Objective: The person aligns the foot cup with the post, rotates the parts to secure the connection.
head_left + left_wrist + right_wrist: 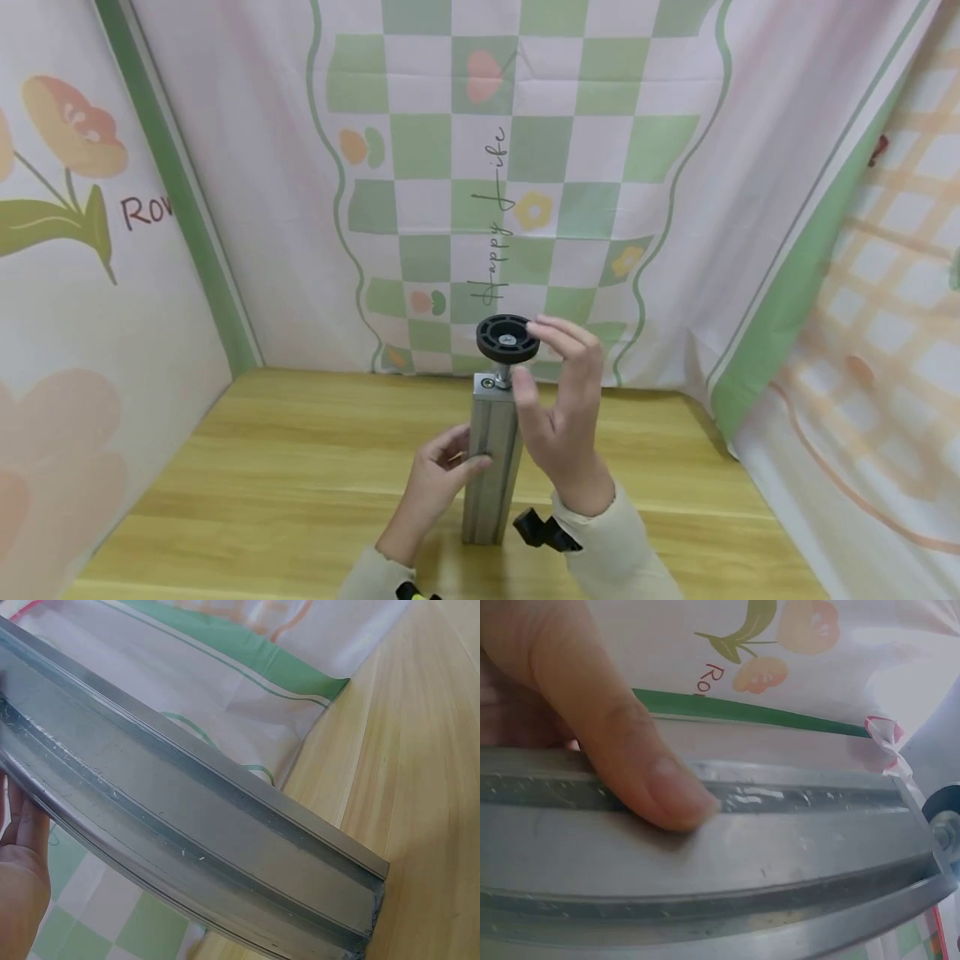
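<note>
An aluminium profile stands upright on the table, its grooved sides showing in both wrist views. On its top end, a black round levelling foot sits on a short threaded stem, beside a screw head in the end plate. Low on the profile, my left hand grips it, thumb across the front; that thumb also shows in the right wrist view. My right hand is beside the foot with loosely bent fingers. Its index fingertip is at the disc's rim, and its thumb lies close to the stem.
Wood-grain table lies under the profile. Behind it hangs a green-and-white checked cloth, with printed curtains along the sides. A black wrist-camera mount sits on the right sleeve, close to the profile.
</note>
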Demonstrator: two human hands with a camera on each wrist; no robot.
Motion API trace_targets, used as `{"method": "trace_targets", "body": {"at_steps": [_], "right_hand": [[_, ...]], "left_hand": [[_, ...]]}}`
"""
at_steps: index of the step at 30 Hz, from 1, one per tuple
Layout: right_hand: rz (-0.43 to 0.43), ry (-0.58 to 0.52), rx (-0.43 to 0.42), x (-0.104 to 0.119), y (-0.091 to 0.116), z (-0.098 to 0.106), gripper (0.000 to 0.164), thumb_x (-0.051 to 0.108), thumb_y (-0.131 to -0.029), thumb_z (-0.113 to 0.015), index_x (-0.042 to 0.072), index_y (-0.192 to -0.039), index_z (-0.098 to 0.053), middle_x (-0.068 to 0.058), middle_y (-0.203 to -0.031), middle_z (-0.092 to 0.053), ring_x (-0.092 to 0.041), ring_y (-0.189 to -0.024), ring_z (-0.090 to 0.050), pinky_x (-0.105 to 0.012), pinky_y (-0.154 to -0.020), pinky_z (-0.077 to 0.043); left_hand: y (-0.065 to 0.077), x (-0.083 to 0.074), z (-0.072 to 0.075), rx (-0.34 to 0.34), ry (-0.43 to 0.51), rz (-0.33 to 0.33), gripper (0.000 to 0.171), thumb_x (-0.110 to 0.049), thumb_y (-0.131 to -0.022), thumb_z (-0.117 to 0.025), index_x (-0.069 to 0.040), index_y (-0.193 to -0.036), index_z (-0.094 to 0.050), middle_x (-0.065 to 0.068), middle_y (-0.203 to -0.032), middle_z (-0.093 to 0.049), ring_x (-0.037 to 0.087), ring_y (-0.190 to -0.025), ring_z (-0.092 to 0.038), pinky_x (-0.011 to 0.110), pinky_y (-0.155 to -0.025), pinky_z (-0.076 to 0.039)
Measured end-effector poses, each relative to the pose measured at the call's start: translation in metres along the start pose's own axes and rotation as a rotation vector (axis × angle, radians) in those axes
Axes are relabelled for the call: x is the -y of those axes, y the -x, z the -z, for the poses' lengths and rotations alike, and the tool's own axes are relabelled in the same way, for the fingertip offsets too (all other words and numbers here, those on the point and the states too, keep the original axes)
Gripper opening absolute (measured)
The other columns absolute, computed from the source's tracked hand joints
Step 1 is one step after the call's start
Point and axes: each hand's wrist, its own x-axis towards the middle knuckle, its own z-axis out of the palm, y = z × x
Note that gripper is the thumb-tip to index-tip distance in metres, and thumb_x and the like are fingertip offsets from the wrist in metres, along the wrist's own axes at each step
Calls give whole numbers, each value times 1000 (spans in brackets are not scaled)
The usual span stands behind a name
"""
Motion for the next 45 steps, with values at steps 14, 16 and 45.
{"method": "trace_targets", "body": {"at_steps": [14, 16, 45], "right_hand": [[-439, -606, 282, -25, -1, 1, 51, 19, -107, -21, -8, -127, -60, -22, -143, -51, -41, -139, -37, -48, -117, -26], [-446, -661, 263, -27, 1, 0, 49, 19, -107, -22, -5, -125, -61, -23, -141, -52, -42, -137, -39, -47, -116, -28], [-297, -473, 16, -8, 9, 2, 16, 1, -90, -66, -13, -95, -59, -20, -110, -59, -39, -115, -55, -43, -101, -49]], "left_hand": [[1, -4, 0, 0, -3, 33, 44, -6, -86, -79, 1, -127, -64, 14, -110, -69, 18, -98, -64, 29, -86, -56], [1, -5, 0, 3, 1, 33, 44, -6, -87, -79, 0, -128, -64, 14, -112, -69, 19, -99, -64, 30, -87, -57], [2, -2, -1, -12, -2, 16, 44, -4, -85, -79, 1, -126, -65, 16, -115, -69, 18, -100, -66, 33, -89, -57]]}}
